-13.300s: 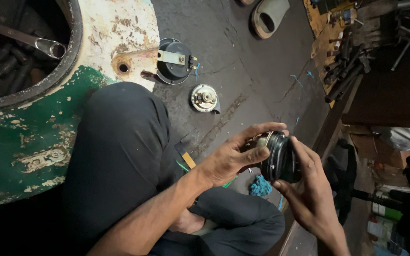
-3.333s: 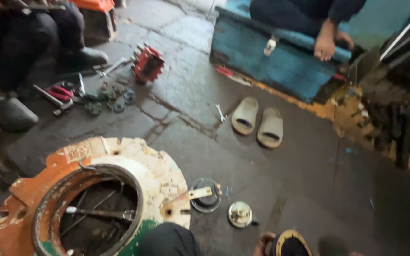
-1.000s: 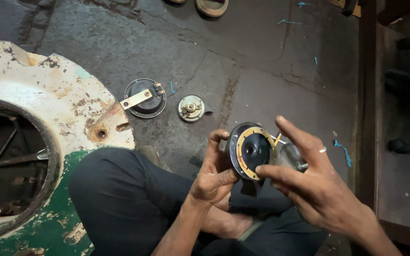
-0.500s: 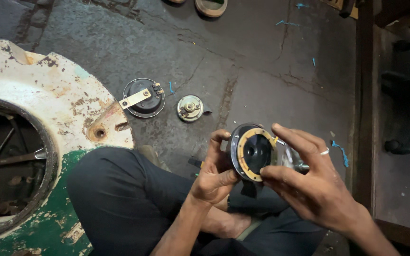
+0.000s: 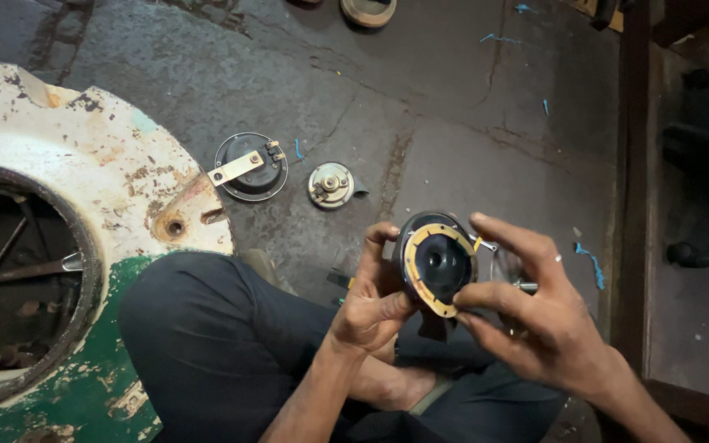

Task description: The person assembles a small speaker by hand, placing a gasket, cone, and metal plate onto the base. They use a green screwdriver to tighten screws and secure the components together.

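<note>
Both hands grasp a round black horn part with a tan gasket ring [image 5: 438, 262] above the lap: the left hand [image 5: 371, 303] grips its edge at nine o'clock, the right hand [image 5: 535, 316] pinches it at four o'clock. On the concrete floor [image 5: 469, 123] at eleven o'clock lie a small metal disc [image 5: 331, 184] and a black round cover [image 5: 249, 166], beside a rusted white-green shell [image 5: 84, 189].

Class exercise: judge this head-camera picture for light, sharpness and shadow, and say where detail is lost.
Head view: soft, even light, no harsh glare; the round black part with its yellow ring and both hands, left hand and right hand, are sharp; the right edge and the opening in the white-and-green metal housing sink into shadow.
</note>
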